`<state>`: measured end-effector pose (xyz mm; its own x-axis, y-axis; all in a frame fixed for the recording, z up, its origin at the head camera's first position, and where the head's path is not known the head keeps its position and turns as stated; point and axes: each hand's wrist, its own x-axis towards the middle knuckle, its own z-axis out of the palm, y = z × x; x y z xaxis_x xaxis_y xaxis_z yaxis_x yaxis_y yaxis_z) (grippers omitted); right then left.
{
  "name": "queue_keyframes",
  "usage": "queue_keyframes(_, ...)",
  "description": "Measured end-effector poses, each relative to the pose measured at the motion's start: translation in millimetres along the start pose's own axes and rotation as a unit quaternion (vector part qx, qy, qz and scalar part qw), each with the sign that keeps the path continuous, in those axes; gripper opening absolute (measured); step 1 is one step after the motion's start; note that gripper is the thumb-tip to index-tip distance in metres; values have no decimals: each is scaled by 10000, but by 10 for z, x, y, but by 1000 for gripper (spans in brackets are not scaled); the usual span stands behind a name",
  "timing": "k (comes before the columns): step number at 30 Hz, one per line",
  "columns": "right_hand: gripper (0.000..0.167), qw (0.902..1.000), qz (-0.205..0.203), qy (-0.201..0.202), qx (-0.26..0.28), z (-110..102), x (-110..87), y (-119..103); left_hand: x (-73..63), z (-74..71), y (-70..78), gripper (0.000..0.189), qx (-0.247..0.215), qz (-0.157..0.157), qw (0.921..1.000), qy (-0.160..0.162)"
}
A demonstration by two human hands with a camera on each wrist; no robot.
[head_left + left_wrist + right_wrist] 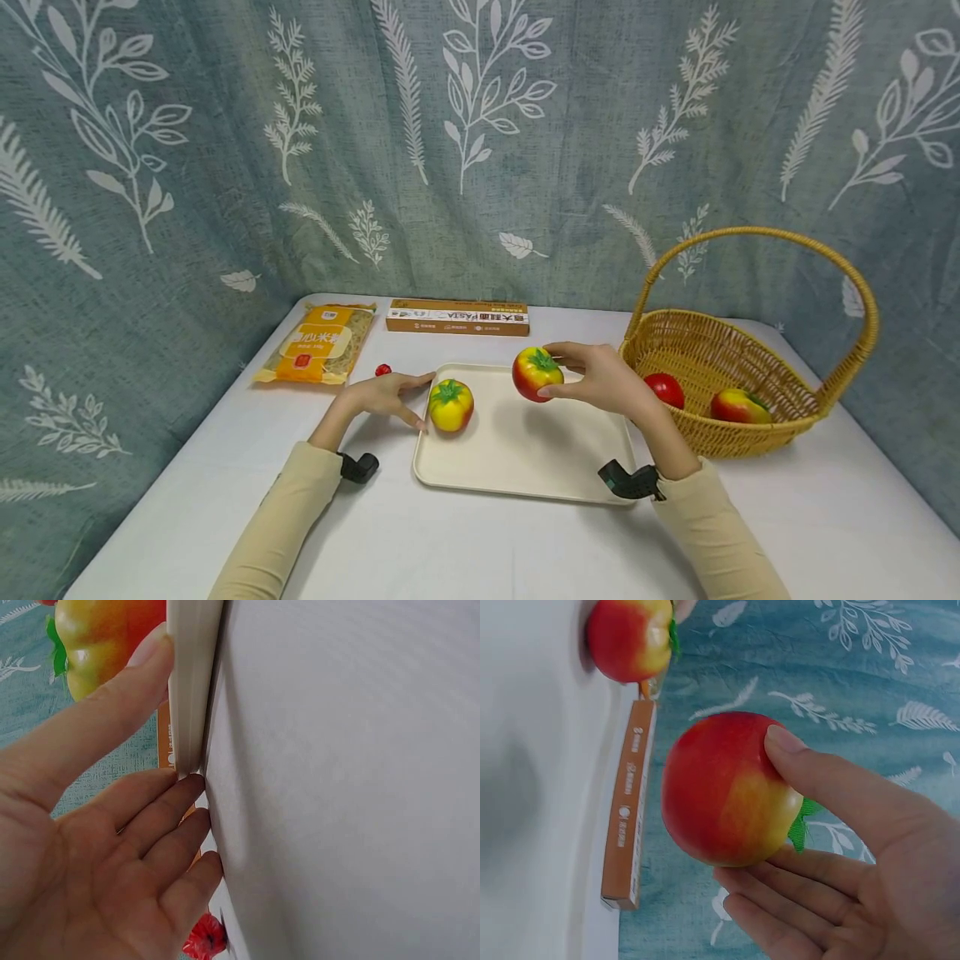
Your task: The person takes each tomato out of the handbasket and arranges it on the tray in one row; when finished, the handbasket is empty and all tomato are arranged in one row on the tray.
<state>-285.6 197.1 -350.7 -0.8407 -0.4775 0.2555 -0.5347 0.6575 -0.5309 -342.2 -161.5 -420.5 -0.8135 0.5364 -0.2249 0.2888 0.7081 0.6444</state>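
White worktop: tray, ctr.; basket, R; bag, back L; box, back ctr.; sm. red item nr. bag.

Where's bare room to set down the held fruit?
Free: the middle and right of the tray, between the resting fruit and the basket; the table before the tray, between left sleeve and right sleeve. Crowded: the tray's left end, with that fruit and the left hand.

Brown box: "PASTA"; orange bag: Chinese characters.
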Motion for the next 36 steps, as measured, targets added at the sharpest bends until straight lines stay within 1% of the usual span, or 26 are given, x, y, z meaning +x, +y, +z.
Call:
queue_keyframes(4,66,9999,11,-140,-47,103,30,-29,3,0,-3,95,36,23,10000,-3)
queue_keyframes(8,66,9994,108,-299,95,205,56,-50,-1,-4,2,95,4,-4,10000,-21)
queue_keyframes(14,65,9993,150,-323,130,377,97,-37,-7,-18,19,95,17,8,10000,-53)
queue_keyframes(18,65,9988,209,-410,147,490,114,-21,-10,-19,21,94,26,38,10000,-57)
queue_keyframes(24,63,9986,55,-505,148,632,133,-14,-8,-14,24,94,43,16,10000,-58)
queue_keyframes(27,62,9986,-19,-512,101,682,138,-9,-10,-13,29,93,28,10,10000,-63)
queue_keyframes(36,63,9990,34,-438,91,722,134,-48,-21,-22,49,93,96,14,9999,-62)
